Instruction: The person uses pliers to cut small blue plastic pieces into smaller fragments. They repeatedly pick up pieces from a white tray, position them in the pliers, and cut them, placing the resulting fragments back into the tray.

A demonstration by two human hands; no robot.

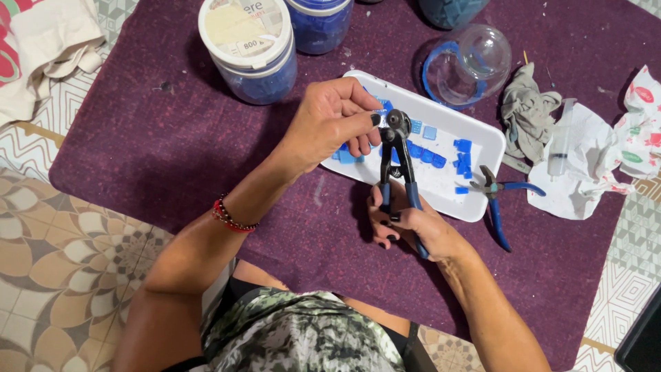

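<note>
Right hand squeezed the wheeled tile nippers — left hand pinched a small blue tile into the wheels, above the white tray to catch chips.

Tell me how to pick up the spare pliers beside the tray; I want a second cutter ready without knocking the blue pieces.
Probably best to grip the pliers by the blue handles, coming from the right or near side. The head rests on the tray rim, pointing toward the blue pieces, while the handles splay out over bare cloth, away from the tray, so fingers can close around them freely.
</note>
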